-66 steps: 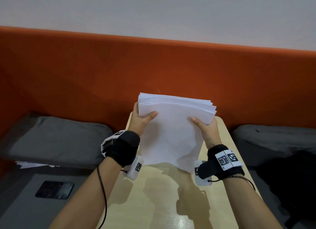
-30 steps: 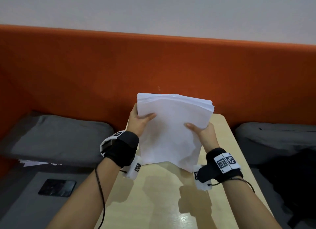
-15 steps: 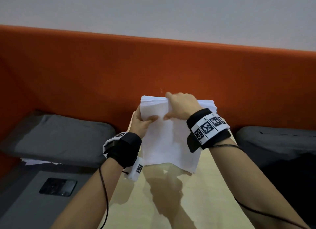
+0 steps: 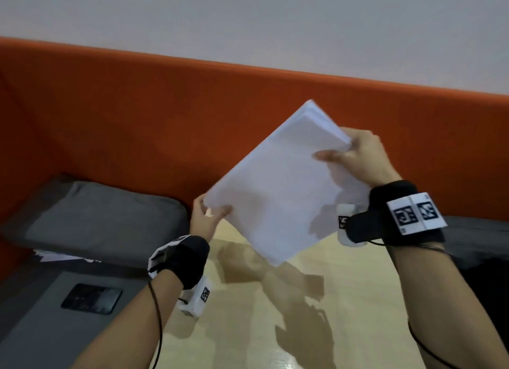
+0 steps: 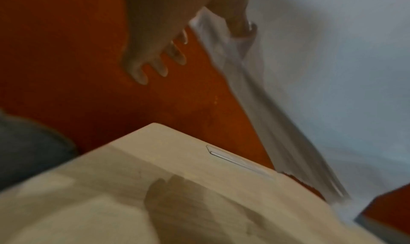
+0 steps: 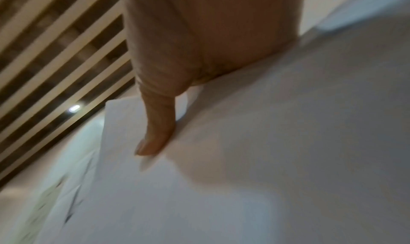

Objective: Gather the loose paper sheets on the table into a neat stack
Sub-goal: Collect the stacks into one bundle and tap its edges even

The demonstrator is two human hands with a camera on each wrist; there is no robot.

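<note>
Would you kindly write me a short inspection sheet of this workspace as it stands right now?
Surface: light wooden table, glossy, showing shadows of the arms; no sheets seen lying on it.
Job's things: paper stack held in the air above the table, turned diagonally, one corner pointing down.
Clutter: dark phone on the grey ledge at left; a few white sheets poking out under the grey cushion.
Grippers: left hand pinches the stack's left corner; right hand grips its upper right edge.
Cables: thin black cable along the left forearm; another at the right wrist.
Surroundings: orange upholstered backrest, pale wall above.
</note>
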